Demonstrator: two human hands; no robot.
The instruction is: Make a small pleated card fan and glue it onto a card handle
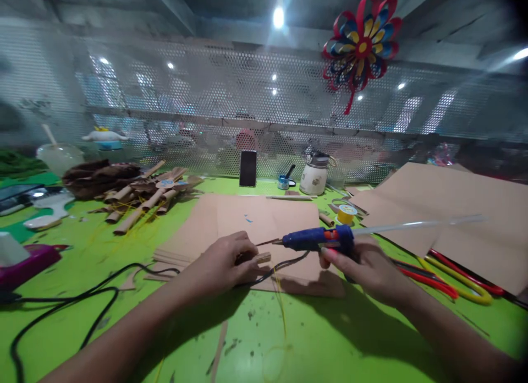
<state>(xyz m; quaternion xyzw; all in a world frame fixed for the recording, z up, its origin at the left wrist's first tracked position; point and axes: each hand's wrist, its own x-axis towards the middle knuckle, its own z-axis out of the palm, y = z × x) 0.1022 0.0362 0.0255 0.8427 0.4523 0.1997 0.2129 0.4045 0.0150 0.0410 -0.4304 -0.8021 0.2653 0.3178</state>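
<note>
My left hand (235, 259) is closed round a small rolled brown paper piece (263, 257), with a thin yellow thread (281, 306) hanging below it. In my right hand (363, 267) is a blue glue gun (315, 240), a long clear glue stick (421, 224) sticking out of its back. The gun's nozzle points left, close to a thin brown strip (268, 242) just above my left fingers. Under both hands lies a stack of brown paper sheets (284, 212); a black cord passes beneath my left hand.
Paper rolls (140, 209) with yellow threads lie at the left, near a purple object (31, 264) and black cord (61, 299). Behind stand a phone (248, 168), blue jar (283, 181) and white jug (313, 176). A yellow spool (346, 214), scissors (454, 278) and brown sheets (466, 212) are right.
</note>
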